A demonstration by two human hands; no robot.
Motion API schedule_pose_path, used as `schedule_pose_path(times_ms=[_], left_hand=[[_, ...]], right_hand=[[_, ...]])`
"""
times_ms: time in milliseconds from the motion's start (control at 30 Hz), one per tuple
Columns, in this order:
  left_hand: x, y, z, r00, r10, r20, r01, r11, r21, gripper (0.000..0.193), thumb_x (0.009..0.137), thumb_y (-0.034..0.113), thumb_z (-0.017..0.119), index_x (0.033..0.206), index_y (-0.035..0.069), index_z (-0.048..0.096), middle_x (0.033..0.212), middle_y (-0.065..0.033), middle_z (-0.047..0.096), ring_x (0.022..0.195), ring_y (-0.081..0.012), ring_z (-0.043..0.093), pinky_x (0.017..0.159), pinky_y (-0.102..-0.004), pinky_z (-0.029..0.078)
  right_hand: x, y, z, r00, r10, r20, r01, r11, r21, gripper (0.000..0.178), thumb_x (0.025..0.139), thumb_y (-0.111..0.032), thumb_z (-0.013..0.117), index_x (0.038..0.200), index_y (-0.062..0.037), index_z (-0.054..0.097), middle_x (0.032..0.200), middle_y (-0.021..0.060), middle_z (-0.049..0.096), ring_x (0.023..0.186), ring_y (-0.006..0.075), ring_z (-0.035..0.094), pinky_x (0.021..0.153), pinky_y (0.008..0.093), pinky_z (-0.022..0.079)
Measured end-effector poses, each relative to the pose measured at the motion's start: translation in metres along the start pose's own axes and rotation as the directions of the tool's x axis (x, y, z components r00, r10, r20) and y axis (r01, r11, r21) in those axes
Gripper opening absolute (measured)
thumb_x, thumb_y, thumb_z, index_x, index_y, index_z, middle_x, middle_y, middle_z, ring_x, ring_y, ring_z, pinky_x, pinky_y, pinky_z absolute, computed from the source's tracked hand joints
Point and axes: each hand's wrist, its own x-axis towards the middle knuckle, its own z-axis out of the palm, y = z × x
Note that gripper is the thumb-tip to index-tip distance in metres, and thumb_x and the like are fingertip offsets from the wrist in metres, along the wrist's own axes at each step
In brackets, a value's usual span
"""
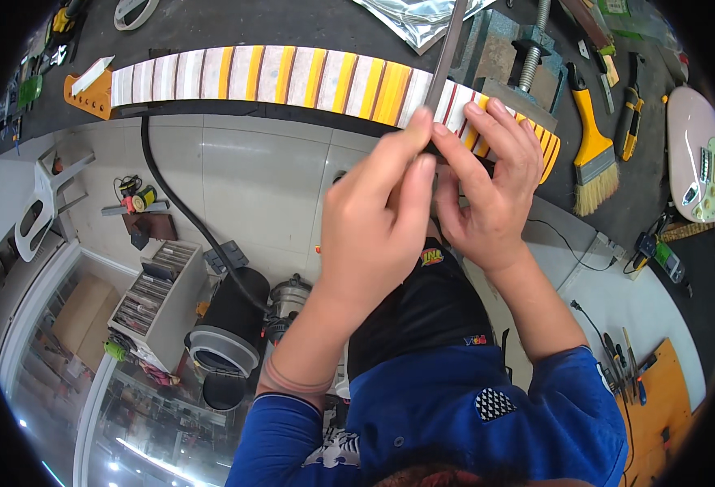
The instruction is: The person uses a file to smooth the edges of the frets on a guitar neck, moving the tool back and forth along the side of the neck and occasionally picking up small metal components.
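A guitar neck (288, 77) lies across the bench near its front edge, its fretboard covered with white and yellow tape strips between the frets. My left hand (374, 207) is closed on the near end of a long, slim, dark file (447, 61) that crosses the fretboard and points away from me. My right hand (491, 199) holds the neck towards its right end. Its fingers lie over the taped frets, the thumb is at the near side, and the index fingertip is beside the file's near end. The headstock (90, 97) is at the left.
Behind the neck's right end stands a bench vise (528, 61). A yellow brush (593, 150), a utility knife (631, 118) and a pale guitar body (693, 154) lie to the right. Silver foil (414, 20) is at the back. A black hose (179, 203) hangs below the bench.
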Motion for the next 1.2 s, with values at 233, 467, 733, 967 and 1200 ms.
schedule_pose_path(times_ms=[233,467,733,967,1200], left_hand=[[-0.11,-0.011,-0.037,0.996,-0.059,0.062,0.046,0.98,0.196,0.049,0.096,-0.009,0.074,0.144,0.001,0.072,0.085,-0.0138,0.072,0.065,-0.0219,0.066,0.065,-0.0342,0.055],[-0.012,0.003,0.0,1.0,-0.024,-0.005,0.024,0.994,0.102,0.045,0.099,-0.007,0.072,0.144,0.001,0.072,0.097,-0.0174,0.077,0.073,-0.0263,0.072,0.067,-0.036,0.057],[-0.114,-0.011,-0.037,0.995,-0.003,0.098,-0.034,0.927,0.375,0.054,0.093,-0.011,0.075,0.146,0.0,0.071,0.075,-0.012,0.065,0.057,-0.0234,0.061,0.057,-0.035,0.051],[-0.004,-0.001,0.005,0.988,0.153,0.01,-0.147,0.934,0.324,0.053,0.094,-0.01,0.075,0.146,0.0,0.07,0.082,-0.0124,0.067,0.063,-0.0263,0.065,0.058,-0.0364,0.051],[-0.105,-0.009,-0.028,0.997,0.058,0.05,-0.071,0.948,0.309,0.054,0.093,-0.01,0.075,0.146,0.0,0.07,0.085,-0.0161,0.071,0.061,-0.027,0.066,0.057,-0.0362,0.052]], right_hand=[[-0.005,0.005,-0.003,0.999,-0.006,0.036,0.007,1.0,-0.01,0.068,0.076,-0.003,0.074,0.139,-0.0276,0.078,0.15,0.0064,0.063,0.146,0.0313,0.057,0.127,0.053,0.032],[-0.004,0.003,0.0,1.0,-0.001,0.019,0.001,1.0,0.01,0.069,0.076,-0.003,0.075,0.14,-0.0282,0.077,0.151,0.0065,0.063,0.147,0.0312,0.056,0.127,0.0525,0.032],[-0.004,0.005,-0.002,1.0,-0.009,0.029,0.009,1.0,-0.003,0.068,0.077,-0.004,0.074,0.141,-0.0281,0.077,0.151,0.0067,0.063,0.147,0.0312,0.056,0.127,0.0523,0.032],[-0.003,0.004,0.001,1.0,-0.002,0.007,0.002,1.0,0.0,0.067,0.078,-0.005,0.074,0.141,-0.0278,0.077,0.15,0.0067,0.062,0.146,0.0314,0.056,0.127,0.0523,0.031],[-0.005,0.006,0.0,1.0,-0.01,0.013,0.011,1.0,-0.017,0.067,0.078,-0.004,0.074,0.14,-0.0275,0.077,0.15,0.0065,0.063,0.146,0.0315,0.057,0.126,0.0526,0.033]])
